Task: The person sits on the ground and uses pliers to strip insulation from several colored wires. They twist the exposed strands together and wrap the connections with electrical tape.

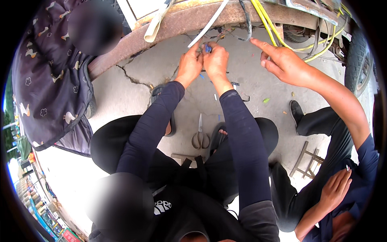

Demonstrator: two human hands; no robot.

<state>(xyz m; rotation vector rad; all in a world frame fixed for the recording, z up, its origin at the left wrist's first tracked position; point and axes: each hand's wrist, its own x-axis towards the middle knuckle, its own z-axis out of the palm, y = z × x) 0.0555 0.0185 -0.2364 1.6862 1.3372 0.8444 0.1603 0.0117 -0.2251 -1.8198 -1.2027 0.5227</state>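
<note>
Concrete ground lies under the rusty beam. Nearest, scissors rest well before the beam, perhaps for easy reach. Just before the beam, the right hand pinches a blue piece; the left hand curls beside, maybe steadying, its hold I cannot tell.

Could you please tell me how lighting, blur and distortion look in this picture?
Head view: fisheye distortion bows the rusty beam; ground at lower left is blown out to white; smooth round blurs cover upper-left and lower-left patches; scissors and right hand look fairly sharp.
</note>
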